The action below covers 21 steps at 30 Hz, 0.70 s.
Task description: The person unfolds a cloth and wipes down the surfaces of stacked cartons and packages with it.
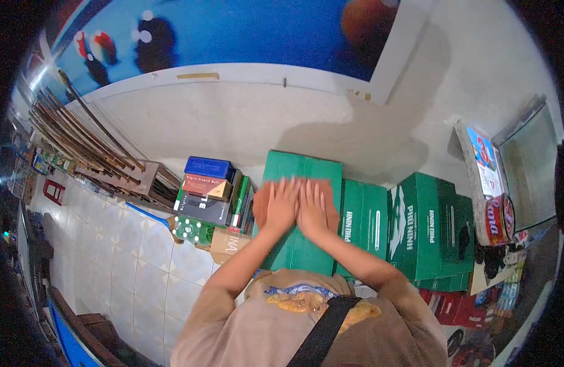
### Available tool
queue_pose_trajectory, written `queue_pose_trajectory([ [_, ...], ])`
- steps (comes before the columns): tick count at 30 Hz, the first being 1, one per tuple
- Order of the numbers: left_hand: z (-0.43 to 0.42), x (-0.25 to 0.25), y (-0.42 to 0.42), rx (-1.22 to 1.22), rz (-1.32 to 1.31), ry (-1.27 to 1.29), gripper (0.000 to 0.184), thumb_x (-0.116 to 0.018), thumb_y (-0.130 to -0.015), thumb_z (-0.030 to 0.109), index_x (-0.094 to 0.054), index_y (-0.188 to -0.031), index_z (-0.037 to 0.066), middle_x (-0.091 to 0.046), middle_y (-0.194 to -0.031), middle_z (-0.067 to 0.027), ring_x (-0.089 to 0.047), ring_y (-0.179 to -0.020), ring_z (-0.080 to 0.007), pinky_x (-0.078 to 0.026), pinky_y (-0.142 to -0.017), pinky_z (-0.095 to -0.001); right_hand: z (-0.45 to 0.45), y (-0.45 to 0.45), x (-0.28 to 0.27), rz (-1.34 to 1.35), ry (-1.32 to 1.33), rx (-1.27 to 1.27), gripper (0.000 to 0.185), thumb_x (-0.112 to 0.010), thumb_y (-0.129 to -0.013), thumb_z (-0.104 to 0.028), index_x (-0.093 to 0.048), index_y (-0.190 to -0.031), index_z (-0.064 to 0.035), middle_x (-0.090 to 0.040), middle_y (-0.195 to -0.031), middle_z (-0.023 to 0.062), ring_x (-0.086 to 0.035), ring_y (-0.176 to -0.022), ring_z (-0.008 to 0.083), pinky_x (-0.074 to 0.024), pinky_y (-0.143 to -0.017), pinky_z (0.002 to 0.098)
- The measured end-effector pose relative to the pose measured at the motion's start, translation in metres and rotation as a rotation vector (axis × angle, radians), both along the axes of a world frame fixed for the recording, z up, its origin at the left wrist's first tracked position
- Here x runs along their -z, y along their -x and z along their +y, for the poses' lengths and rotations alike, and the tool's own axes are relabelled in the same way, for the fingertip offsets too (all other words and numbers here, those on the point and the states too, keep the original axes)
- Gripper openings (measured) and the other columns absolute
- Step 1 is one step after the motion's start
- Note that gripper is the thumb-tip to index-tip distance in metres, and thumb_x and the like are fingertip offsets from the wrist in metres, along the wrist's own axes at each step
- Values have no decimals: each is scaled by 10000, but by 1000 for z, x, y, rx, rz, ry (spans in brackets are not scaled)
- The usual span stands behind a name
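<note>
A reddish-brown cloth [261,205] lies on the top of a green cardboard box [301,254]. My left hand [280,207] rests flat on the left half of the cloth, fingers stretched forward and slightly blurred. Beside it, my right hand [312,211] also lies flat on the cloth with its fingers extended. The two hands nearly touch along their inner edges. Parts of the cloth stick out on both sides of them, while its middle is hidden beneath the palms.
More green boxes [419,229] with white lettering stand to the right. At left is a stack of smaller boxes [202,205], near billiard balls in a green tray [193,229] and a rack of cues [89,137]. A round red tin [499,220] sits far right.
</note>
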State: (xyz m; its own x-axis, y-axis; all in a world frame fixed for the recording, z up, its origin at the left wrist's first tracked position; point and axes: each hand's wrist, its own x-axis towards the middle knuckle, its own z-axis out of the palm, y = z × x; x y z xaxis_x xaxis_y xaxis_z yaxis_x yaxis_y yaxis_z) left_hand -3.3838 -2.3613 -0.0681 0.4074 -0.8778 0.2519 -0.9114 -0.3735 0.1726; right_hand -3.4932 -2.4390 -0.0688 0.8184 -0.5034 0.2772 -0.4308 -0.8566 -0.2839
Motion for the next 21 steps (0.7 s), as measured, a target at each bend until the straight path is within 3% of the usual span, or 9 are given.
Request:
queue_pose_trajectory([
  [4, 109, -17, 56, 297, 82, -117, 589, -429, -981, 365, -405, -1492, 73, -317, -1588, -133, -238, -1480, -343, -124, -1200, -549, 25, 103, -27, 238, 34, -584, 697, -468, -962, -367, -325, -1476, 82, -295, -1556, 269, -242, -1466, 399, -143, -1208, 507],
  [7, 38, -2, 14, 132, -153, -110, 591, -407, -984, 361, -399, -1489, 55, -344, -1571, -147, -262, -1471, -341, -131, -1195, -558, -17, 17, -69, 439, 264, -399, 731, -505, -930, -423, -386, -1445, 81, -332, -1538, 271, -264, -1462, 375, -163, -1205, 482],
  [9, -18, -15, -44, 45, 14, 47, 542, -400, -996, 355, -431, -1472, 98, -385, -1550, -138, -297, -1454, -340, -157, -1177, -586, -64, -43, -92, 463, -50, -254, 640, -485, -950, -372, -441, -1412, 69, -397, -1504, 260, -262, -1466, 364, -204, -1202, 458],
  [11, -33, -14, -31, -81, -56, 47, 556, -425, -987, 367, -422, -1486, 120, -370, -1558, -134, -288, -1450, -366, -147, -1173, -603, -83, -41, -17, -181, -358, -88, 645, -480, -959, -357, -390, -1459, 40, -328, -1528, 291, -230, -1476, 379, -229, -1196, 462],
  [13, -30, 15, 1, -77, -332, -42, 582, -446, -974, 373, -407, -1496, 120, -349, -1571, -138, -279, -1451, -383, -136, -1171, -614, -20, 12, 14, 182, 201, -33, 689, -488, -956, -389, -336, -1497, 10, -250, -1551, 313, -194, -1480, 409, -203, -1197, 493],
  [14, 1, 6, 20, 115, -232, -98, 636, -480, -937, 392, -399, -1498, 104, -342, -1569, -158, -274, -1452, -387, -142, -1168, -621, 0, 34, 20, 336, 521, -13, 713, -492, -955, -406, -309, -1516, -4, -211, -1562, 324, -177, -1481, 424, -190, -1197, 509],
  [16, 68, 1, 50, 373, -68, -63, 711, -528, -878, 422, -405, -1489, 79, -358, -1548, -195, -285, -1445, -393, -150, -1168, -625, 5, 108, -27, 325, -43, -580, 810, -525, -934, -452, -220, -1550, -22, -112, -1579, 339, -149, -1474, 467, -109, -1203, 551],
  [19, 17, -14, 15, 332, -114, -134, 705, -536, -881, 411, -396, -1502, 110, -362, -1554, -173, -303, -1437, -398, -144, -1173, -614, -22, 70, -35, 309, -82, -432, 843, -550, -916, -501, -224, -1559, -64, -121, -1592, 310, -151, -1467, 481, -65, -1196, 583],
  [21, -36, 11, -36, 314, 278, -75, 648, -504, -919, 399, -409, -1498, 126, -380, -1550, -148, -323, -1426, -398, -164, -1167, -609, -69, 14, -19, 197, 141, -321, 754, -490, -962, -505, -275, -1543, -75, -179, -1581, 305, -152, -1471, 474, -92, -1204, 569],
])
